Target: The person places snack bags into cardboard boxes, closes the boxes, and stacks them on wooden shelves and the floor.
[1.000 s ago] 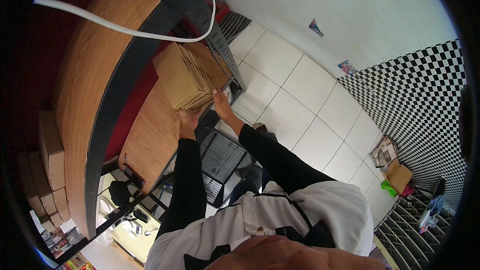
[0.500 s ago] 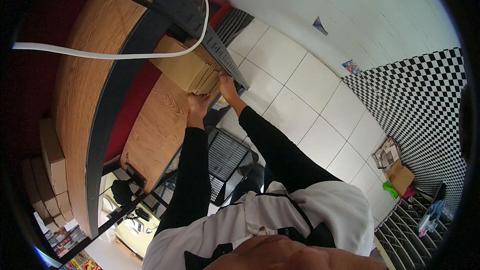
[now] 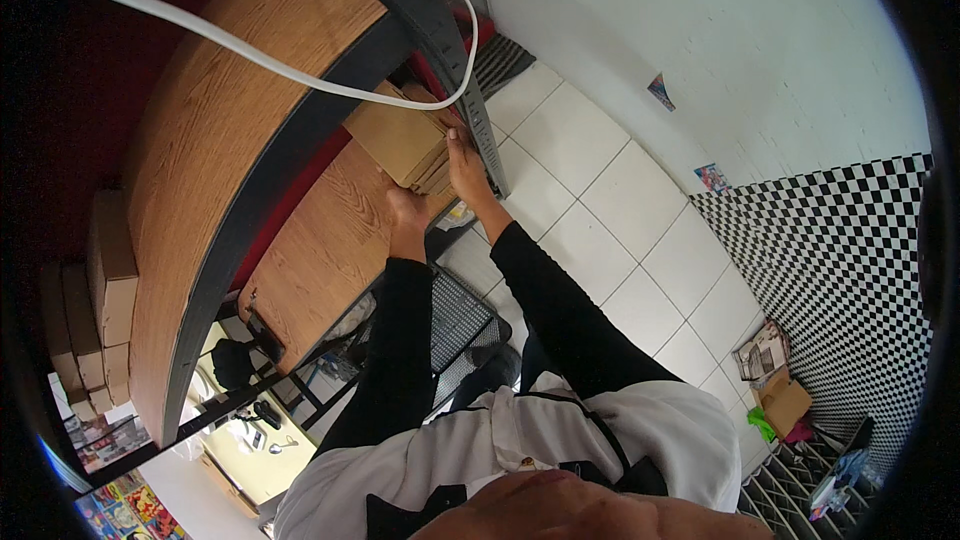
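Note:
A stack of flattened brown cardboard (image 3: pixel 392 128) lies at the far end of the wooden lower shelf (image 3: pixel 300 260), beside the black metal upright (image 3: pixel 440 40), partly hidden by the upper shelf and a white cable. My left hand (image 3: pixel 405 205) is at the stack's near lower corner, gripping it, its fingertips partly hidden. My right hand (image 3: pixel 468 170) grips the stack's right side, close against the upright, fingers along the cardboard edges.
The upper wooden shelf (image 3: pixel 230 110) and white cable (image 3: pixel 280 68) overhang the left. Small boxes (image 3: pixel 112 280) stand far left. A black mesh tray (image 3: pixel 460 325) is below my arms. Tiled floor (image 3: pixel 595 220), wall (image 3: pixel 760 60) and a metal rack (image 3: pixel 780 495) are right.
The cardboard stack has moved away from me, farther along and into the shelf beside the upright, with both hands following. My view has shifted slightly.

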The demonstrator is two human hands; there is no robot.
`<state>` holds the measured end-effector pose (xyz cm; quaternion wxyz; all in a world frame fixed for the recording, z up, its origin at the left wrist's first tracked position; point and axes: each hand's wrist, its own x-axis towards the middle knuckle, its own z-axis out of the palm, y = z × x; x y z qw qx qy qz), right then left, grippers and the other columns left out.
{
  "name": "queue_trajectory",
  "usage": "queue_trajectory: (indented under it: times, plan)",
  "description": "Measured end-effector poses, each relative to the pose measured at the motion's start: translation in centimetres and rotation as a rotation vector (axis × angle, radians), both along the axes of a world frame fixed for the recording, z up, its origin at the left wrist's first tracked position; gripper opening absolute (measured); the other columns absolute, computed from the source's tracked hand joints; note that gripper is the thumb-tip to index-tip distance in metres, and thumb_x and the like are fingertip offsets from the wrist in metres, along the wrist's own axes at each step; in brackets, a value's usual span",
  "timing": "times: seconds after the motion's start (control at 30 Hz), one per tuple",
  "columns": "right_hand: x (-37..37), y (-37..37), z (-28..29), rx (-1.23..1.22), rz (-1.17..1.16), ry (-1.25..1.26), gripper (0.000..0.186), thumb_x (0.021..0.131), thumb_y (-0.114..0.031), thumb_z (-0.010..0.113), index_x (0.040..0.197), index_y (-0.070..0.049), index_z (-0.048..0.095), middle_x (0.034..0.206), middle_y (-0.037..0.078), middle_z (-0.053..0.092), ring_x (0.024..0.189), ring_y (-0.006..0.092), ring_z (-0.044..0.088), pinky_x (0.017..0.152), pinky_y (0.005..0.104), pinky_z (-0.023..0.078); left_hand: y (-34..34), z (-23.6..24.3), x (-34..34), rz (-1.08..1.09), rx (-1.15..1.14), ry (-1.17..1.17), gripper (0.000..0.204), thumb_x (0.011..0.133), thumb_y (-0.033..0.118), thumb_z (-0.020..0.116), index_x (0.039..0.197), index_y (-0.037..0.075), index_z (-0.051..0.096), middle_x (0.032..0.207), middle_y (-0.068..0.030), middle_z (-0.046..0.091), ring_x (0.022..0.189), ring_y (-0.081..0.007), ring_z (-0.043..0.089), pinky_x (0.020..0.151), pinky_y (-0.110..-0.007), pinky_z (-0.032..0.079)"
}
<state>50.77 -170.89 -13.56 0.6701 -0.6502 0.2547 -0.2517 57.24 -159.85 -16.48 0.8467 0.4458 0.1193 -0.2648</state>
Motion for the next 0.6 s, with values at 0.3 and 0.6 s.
queue_trajectory:
  times: [0.3,0.6]
  plan:
    - [-0.8,-0.9,-0.1,0.011,0.024,0.146,0.066,0.094,-0.052,0.027,0.130,0.002,0.038,0.131,0.024,0.041,0.122,0.0368,0.037,0.103,0.0368,0.027,-1.1,-3.9,0.8,-0.116,0.002,-0.028,0.048,0.096,0.035,0.028,0.134,0.004,0.033,0.135,-0.0140,0.037,0.125,-0.0268,0.035,0.104,-0.038,0.030]
    - [-3.1,-0.1,1.5,-0.133,0.129,0.128,0.072,0.093,-0.055,0.026,0.138,0.001,0.022,0.141,0.024,0.026,0.131,0.0354,0.025,0.106,0.0370,0.021,-0.9,2.8,-1.6,-0.103,0.231,0.000,0.085,0.083,0.072,0.016,0.143,0.011,0.015,0.147,-0.0170,0.015,0.135,-0.0344,0.017,0.108,-0.051,0.015]
